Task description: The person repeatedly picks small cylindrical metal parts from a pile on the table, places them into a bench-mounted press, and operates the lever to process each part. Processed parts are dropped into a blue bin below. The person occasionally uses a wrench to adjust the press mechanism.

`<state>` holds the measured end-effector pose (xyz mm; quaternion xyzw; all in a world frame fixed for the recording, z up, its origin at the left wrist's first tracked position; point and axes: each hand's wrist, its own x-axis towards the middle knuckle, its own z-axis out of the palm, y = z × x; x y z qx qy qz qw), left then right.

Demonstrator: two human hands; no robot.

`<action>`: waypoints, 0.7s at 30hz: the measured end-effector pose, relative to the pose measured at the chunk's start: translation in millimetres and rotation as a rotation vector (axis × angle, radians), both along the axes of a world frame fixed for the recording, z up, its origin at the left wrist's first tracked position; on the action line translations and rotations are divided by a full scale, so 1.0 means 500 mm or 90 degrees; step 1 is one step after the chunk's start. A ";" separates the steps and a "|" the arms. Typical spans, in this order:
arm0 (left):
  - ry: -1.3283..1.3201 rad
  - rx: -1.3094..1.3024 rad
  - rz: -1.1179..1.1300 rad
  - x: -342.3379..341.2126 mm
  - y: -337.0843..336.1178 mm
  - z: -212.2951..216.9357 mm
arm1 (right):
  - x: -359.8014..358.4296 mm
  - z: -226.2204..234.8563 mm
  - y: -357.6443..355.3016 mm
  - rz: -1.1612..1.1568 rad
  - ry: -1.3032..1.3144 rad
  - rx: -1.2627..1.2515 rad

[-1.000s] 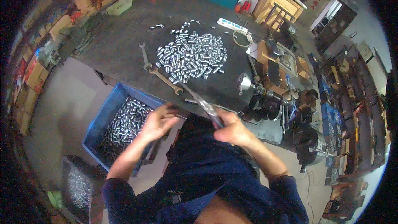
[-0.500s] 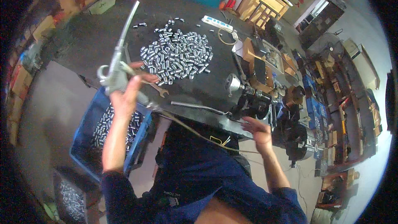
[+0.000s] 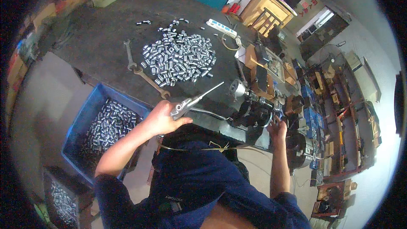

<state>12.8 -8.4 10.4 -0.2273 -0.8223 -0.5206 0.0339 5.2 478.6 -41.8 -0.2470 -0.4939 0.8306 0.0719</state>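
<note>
Clasped in the left hand, just below and left of centre: a silver air gun, thin-nozzled and slanting to the upper right. Well apart from it, at centre right: the right hand, raised on a nearly upright forearm beside a black machine; cannot tell whether touching or gripping anything.

Changed from half a second ago: air gun swung rightward from near the blue bin, nozzle turned from upward to up-right; right hand shifted closer to the machine's right side; two wrenches now uncovered, left of centre.

At lower left, inside the blue bin: many short silver metal pieces. Below it, in a dark box: more small metal pieces. Heaped on the dark table, upper centre: loose silver cylinders.
</note>
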 end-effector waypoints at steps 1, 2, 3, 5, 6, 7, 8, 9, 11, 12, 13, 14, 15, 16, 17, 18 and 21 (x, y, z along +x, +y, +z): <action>-0.004 -0.032 -0.044 -0.009 0.008 0.007 | -0.007 -0.073 0.091 0.072 0.103 -0.111; -0.008 -0.064 -0.076 -0.016 0.013 0.010 | -0.017 -0.114 0.140 0.157 0.206 -0.221; -0.017 -0.100 -0.072 -0.015 0.008 0.006 | -0.059 -0.080 -0.001 -0.122 0.122 -0.111; -0.035 -0.132 -0.091 -0.030 0.012 -0.023 | -0.044 -0.065 -0.060 -0.113 0.120 -0.091; -0.039 -0.128 -0.092 -0.030 0.011 -0.018 | -0.050 -0.073 -0.069 -0.203 0.132 -0.096; -0.017 -0.085 -0.084 -0.029 0.011 -0.015 | -0.044 -0.071 -0.068 -0.199 0.114 -0.061; 0.004 -0.042 -0.075 -0.028 0.011 -0.012 | -0.035 -0.067 -0.063 -0.195 0.095 -0.027; 0.024 0.003 -0.068 -0.026 0.013 -0.013 | -0.022 -0.058 -0.064 -0.193 0.075 0.010; 0.047 0.001 -0.070 -0.026 0.014 -0.018 | -0.024 -0.076 -0.034 -0.162 0.075 0.042; 0.060 -0.001 -0.071 -0.028 0.015 -0.020 | -0.025 -0.081 -0.022 -0.148 0.077 0.056; 0.080 0.010 -0.070 -0.032 0.016 -0.027 | -0.041 -0.072 -0.049 -0.181 0.083 0.047; 0.062 0.004 -0.071 -0.031 0.017 -0.028 | -0.057 -0.058 -0.074 -0.158 0.081 0.019; 0.046 -0.002 -0.074 -0.033 0.017 -0.025 | -0.071 -0.033 -0.105 -0.137 0.081 -0.009; 0.031 -0.009 -0.076 -0.033 0.018 -0.021 | -0.085 -0.016 -0.120 -0.115 0.081 -0.038; 0.027 -0.014 -0.078 -0.033 0.018 -0.016 | -0.116 -0.033 -0.081 -0.063 0.094 -0.012; 0.026 -0.019 -0.090 -0.033 0.020 -0.006 | -0.149 -0.055 -0.004 -0.068 0.125 0.081; 0.028 -0.015 -0.113 -0.040 0.021 -0.010 | -0.206 -0.064 0.112 -0.097 0.166 0.258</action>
